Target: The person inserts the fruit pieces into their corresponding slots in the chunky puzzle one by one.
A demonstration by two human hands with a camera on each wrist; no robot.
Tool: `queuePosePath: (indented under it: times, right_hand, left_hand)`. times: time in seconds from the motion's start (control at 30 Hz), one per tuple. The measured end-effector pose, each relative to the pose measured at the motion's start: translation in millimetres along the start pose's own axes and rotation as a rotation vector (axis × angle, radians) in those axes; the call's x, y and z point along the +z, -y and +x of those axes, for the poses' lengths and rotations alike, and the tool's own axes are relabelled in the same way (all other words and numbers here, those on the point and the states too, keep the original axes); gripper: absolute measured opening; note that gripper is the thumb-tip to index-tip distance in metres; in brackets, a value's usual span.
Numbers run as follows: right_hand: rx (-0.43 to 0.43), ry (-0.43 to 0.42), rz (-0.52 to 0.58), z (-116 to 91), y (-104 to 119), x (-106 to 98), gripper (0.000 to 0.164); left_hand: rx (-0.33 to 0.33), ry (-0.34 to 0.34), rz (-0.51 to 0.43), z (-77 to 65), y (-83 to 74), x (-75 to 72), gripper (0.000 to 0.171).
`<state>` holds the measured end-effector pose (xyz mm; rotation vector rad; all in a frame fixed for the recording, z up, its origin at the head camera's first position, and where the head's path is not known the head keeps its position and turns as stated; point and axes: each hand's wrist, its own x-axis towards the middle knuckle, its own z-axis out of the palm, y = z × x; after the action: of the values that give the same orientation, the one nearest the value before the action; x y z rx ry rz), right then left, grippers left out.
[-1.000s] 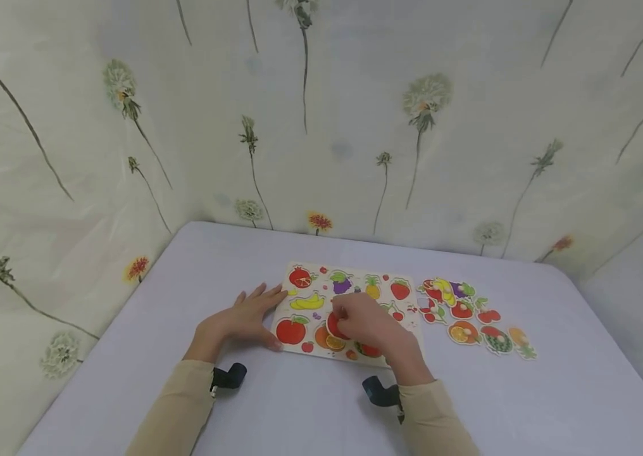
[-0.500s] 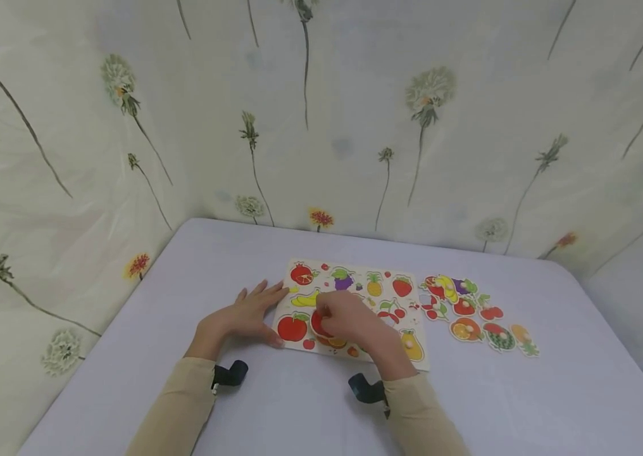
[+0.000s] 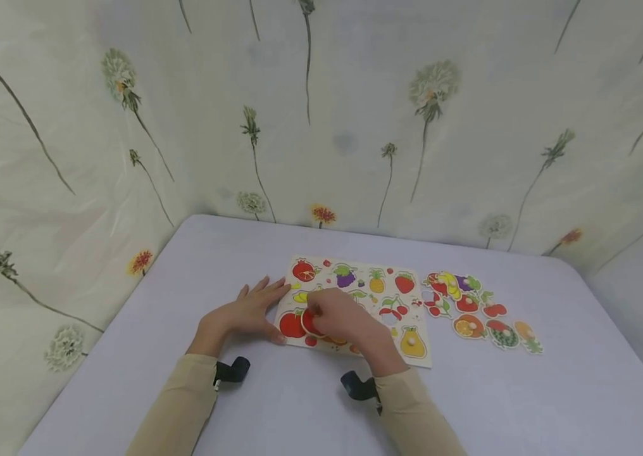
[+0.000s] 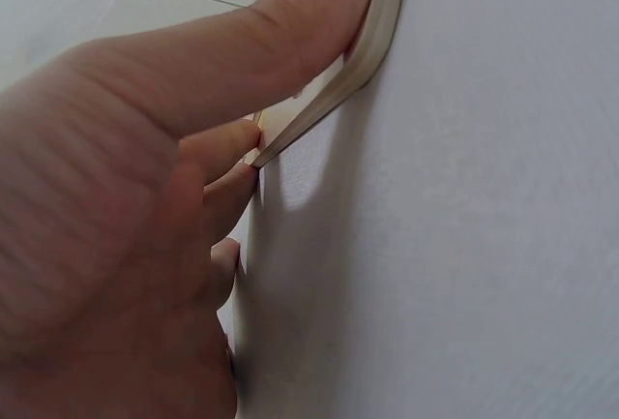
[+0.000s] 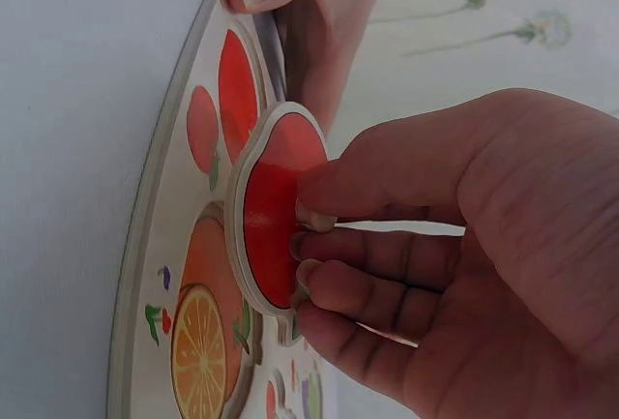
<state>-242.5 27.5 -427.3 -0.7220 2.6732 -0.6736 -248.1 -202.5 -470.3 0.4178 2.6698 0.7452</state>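
Observation:
A fruit puzzle board (image 3: 424, 361) lies flat on the table. My right hand (image 3: 344, 316) pinches the small knob of a red apple puzzle piece (image 5: 276, 211) between thumb and fingers. The piece is tilted over the board's lower left, between the printed red apple (image 3: 292, 325) and the printed orange (image 5: 201, 346). My left hand (image 3: 242, 318) rests at the board's left edge with its fingers spread. Its thumb (image 4: 290, 37) touches the near corner, the other fingertips the side. A pear piece (image 3: 412, 342) with a knob sits at the board's lower right.
Several loose fruit pieces lie right of the board, among them an orange (image 3: 468, 326), a watermelon (image 3: 502, 334) and a pineapple (image 3: 528, 337). Bananas (image 3: 450, 286) overlap other pieces there. A flower-print curtain (image 3: 344, 95) stands behind the white table.
My right hand has moved left across the board with the apple piece, from over the orange toward the printed apple, baring the pear. The left hand has stayed at the edge.

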Motion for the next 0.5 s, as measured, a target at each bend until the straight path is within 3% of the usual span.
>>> queuePosePath:
  times: [0.5]
  right_hand:
    - [0.019,0.04,-0.047,12,15,12,0.012]
  left_hand:
    - [0.01,0.0,0.011,1.8,2.7,0.4,0.109]
